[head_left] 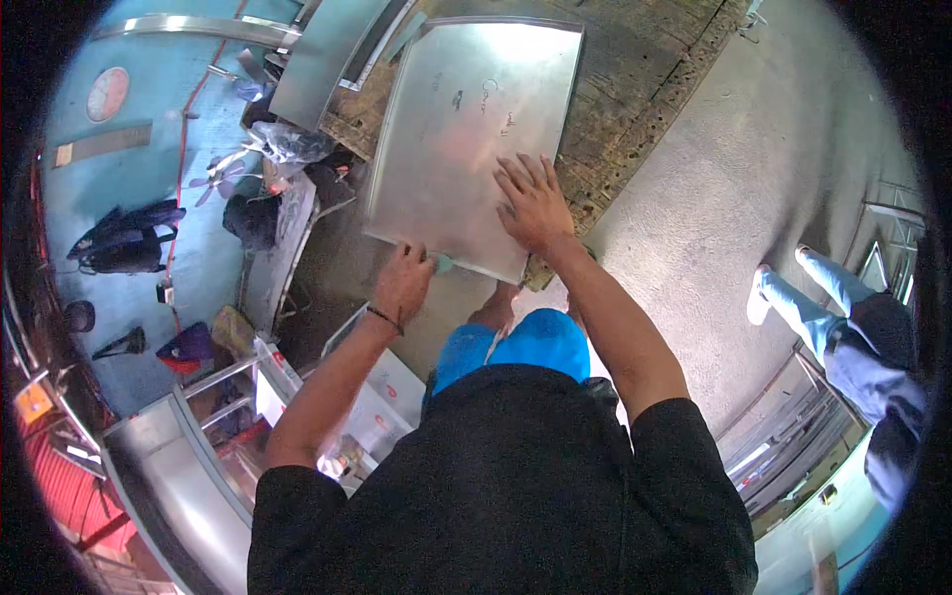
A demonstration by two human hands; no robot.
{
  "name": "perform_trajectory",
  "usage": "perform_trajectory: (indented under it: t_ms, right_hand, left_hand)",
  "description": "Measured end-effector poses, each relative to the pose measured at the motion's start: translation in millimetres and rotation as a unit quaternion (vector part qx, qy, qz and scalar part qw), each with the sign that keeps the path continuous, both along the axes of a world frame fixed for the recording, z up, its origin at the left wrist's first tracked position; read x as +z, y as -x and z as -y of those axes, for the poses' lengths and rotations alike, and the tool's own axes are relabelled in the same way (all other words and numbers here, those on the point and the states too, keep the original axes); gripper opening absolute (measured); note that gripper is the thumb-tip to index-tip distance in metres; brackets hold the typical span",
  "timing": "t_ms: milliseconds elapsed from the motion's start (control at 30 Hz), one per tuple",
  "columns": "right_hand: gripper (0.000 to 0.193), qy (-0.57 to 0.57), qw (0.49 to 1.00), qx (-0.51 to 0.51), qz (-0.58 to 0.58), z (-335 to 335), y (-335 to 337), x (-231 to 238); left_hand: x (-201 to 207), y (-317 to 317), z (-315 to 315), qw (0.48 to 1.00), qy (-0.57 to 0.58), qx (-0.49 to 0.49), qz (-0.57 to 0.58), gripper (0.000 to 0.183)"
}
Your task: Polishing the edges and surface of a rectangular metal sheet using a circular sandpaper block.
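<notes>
A shallow silver sheet-metal panel (pixel 456 149) with folded edges and handwritten marks lies on the worn wooden workbench (pixel 635 69), its near end overhanging the bench. My right hand (pixel 535 206) rests flat on the panel near its right edge, fingers spread. At the panel's near left edge, my left hand (pixel 402 283) has its fingers curled round a small pale green piece (pixel 442 263), pressed against that edge. Its exact kind is too small to make out, and the fingers hide part of it.
More metal sheets (pixel 322 64) lie at the bench's far left. Crumpled plastic (pixel 290 142) and clutter stand by the blue wall (pixel 129 178). A metal frame cabinet (pixel 188 456) is at lower left. Another person (pixel 853 337) stands at right on the concrete floor (pixel 734 188).
</notes>
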State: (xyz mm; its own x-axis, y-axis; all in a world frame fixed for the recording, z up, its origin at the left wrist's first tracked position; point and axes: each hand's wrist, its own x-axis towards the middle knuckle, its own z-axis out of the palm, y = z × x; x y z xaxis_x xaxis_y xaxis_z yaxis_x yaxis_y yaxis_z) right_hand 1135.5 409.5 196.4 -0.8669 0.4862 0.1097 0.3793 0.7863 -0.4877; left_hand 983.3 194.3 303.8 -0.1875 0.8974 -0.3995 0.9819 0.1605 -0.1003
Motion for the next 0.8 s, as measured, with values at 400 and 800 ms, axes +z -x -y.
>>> perform_trajectory:
  t_ms: [400, 800]
  right_hand:
    - [0.057, -0.002, 1.000, -0.008, 0.007, -1, 1, -7]
    - [0.056, 0.003, 1.000, -0.008, -0.028, 1, -2, -6]
  left_hand:
    - [4, -33, -17, 0.994, 0.097, -0.022, 0.039, 0.025]
    - [-14, -10, 3, 0.997, 0.021, -0.064, 0.047, 0.020]
